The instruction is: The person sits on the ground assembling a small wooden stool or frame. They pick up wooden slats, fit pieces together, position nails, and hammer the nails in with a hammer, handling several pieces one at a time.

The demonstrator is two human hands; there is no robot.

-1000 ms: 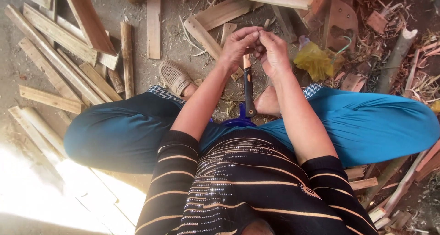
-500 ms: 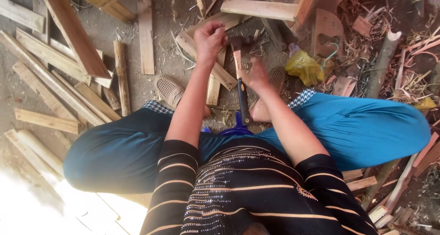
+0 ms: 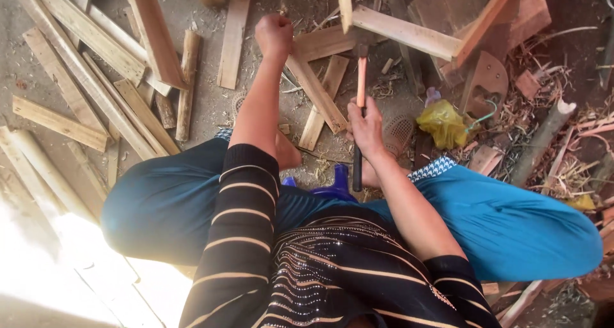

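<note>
I sit with my legs apart over a floor strewn with wood. My right hand (image 3: 366,128) grips the middle of a hammer (image 3: 361,78) with an orange and black handle. The hammer stands almost upright, its dark head up by a pale wooden bar (image 3: 409,35). My left hand (image 3: 274,37) is stretched forward in a closed fist over the floor, beside the end of a flat slat (image 3: 320,43). I see nothing inside the fist. Two short slats (image 3: 318,94) lie crossed between my hands.
Many long slats and offcuts (image 3: 96,59) are piled at the left. A yellow plastic bag (image 3: 443,123), a curved wooden piece (image 3: 487,78) and shavings lie at the right. A blue plastic seat (image 3: 334,186) shows between my knees.
My hands were together at the hammer's top. The left hand has since reached forward and left, away from the hammer. The right hand kept the handle and tilted the hammer upright.
</note>
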